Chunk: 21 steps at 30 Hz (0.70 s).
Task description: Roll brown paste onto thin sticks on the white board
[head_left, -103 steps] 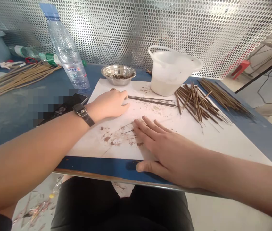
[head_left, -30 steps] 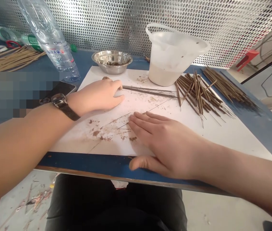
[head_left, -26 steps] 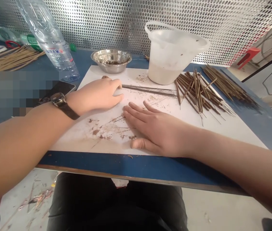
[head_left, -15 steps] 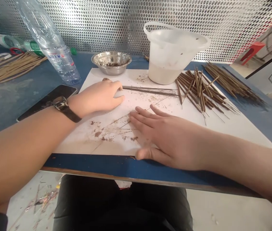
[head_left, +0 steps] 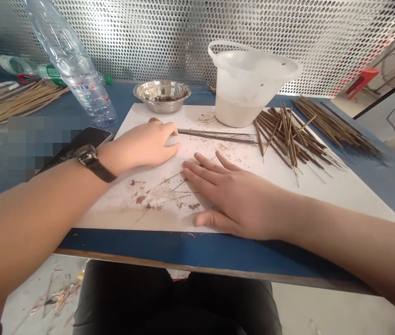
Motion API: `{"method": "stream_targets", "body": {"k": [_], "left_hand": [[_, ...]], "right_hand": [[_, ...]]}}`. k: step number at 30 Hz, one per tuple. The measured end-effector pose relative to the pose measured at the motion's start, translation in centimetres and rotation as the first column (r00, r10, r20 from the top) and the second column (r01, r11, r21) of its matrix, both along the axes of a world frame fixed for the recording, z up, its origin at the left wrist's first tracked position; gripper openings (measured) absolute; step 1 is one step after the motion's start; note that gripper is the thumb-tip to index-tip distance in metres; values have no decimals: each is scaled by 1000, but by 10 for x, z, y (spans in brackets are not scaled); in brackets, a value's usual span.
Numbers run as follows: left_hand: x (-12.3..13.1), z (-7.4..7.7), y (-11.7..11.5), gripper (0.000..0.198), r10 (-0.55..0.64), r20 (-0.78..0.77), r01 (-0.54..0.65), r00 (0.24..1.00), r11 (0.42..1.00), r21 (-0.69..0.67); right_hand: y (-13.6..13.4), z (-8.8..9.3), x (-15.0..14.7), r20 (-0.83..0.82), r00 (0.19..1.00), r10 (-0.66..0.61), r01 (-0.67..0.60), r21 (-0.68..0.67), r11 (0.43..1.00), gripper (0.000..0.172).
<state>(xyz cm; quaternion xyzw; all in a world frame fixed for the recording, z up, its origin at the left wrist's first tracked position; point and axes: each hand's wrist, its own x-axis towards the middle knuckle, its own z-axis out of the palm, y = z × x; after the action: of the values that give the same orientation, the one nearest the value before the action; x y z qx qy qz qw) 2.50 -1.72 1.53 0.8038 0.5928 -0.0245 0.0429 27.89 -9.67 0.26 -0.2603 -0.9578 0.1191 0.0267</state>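
Observation:
My left hand (head_left: 139,142), with a watch on the wrist, is curled on the white sheet (head_left: 333,197). A lump of brown dough (head_left: 154,120) shows at the far side of its bent fingers. Thin dark sticks (head_left: 218,135) lie on the sheet, running rightward from its index finger; their near ends are hidden. My right hand (head_left: 235,195) lies palm down and flat, fingers apart, on the near part of the sheet. Thin sticks (head_left: 183,191) and brown crumbs (head_left: 140,200) are beside its fingertips. What lies under the palm is hidden.
Behind stand a metal bowl (head_left: 162,106) with brown bits and a white plastic jug (head_left: 237,88). Brown-coated sticks (head_left: 290,135) are heaped at right, with another bundle (head_left: 337,128) beyond. A plastic bottle (head_left: 85,83), phone (head_left: 94,135) and pale sticks (head_left: 26,102) are at left.
My right hand has slid slightly left and away from the table's front edge, still flat. The left hand keeps its place. The whole view has shifted a little.

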Motion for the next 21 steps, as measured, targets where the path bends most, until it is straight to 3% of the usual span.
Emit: {"method": "stream_targets", "body": {"k": [3,6,9,15,21], "left_hand": [[-1,0,0,62,1,4,-1,1000,1000,-4],[-3,-1,1,63,-16,27,16,1000,1000,-3],[-4,-2,2,65,-20,35,21,999,1000,-11],[-3,1,3,69,-18,19,18,1000,999,-36],[-6,-2,5,73,-21,31,22,999,999,-35]], "right_hand": [[1,-3,-1,-27,1000,1,0,39,999,89],[-5,3,2,-87,996,13,0,146,989,66],[6,7,9,-163,984,66,-26,236,971,45],[58,2,28,-156,986,58,-14,268,963,38],[60,-2,23,-143,988,54,-10,292,956,31]]}}
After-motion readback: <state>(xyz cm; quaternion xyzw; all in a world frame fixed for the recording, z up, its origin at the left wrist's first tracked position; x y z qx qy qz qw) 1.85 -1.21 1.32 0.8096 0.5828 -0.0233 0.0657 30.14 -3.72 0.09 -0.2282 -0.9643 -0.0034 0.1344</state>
